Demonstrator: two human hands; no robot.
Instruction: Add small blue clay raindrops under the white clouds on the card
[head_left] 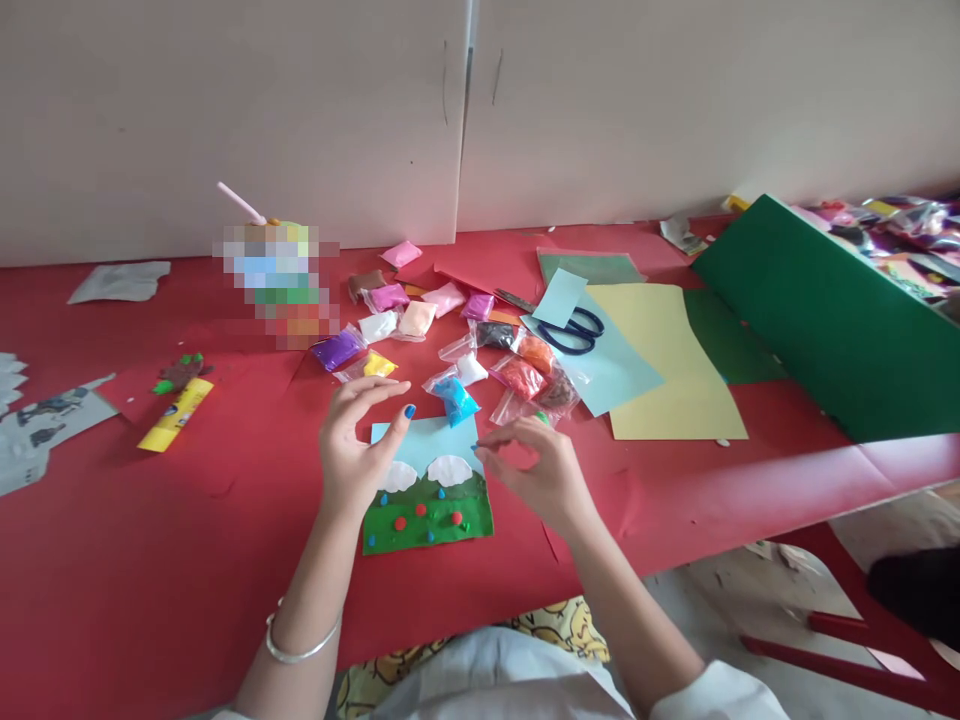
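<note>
A small craft card (427, 490) lies on the red table (150, 560) in front of me. Its top is light blue with two white clay clouds, its lower part green with red and blue clay dots. My left hand (356, 450) hovers over the card's left edge, fingers spread, holding nothing that I can see. My right hand (536, 470) rests at the card's right edge with its fingertips near the right cloud, fingers apart. Just beyond the card lies a blue clay bag (456, 400).
Several small bags of coloured clay (420, 330) are scattered behind the card. Blue-handled scissors (574, 330) lie on light blue and yellow paper sheets (667, 370). A large green sheet (817, 310) slopes at right. A yellow glue stick (176, 414) lies at left.
</note>
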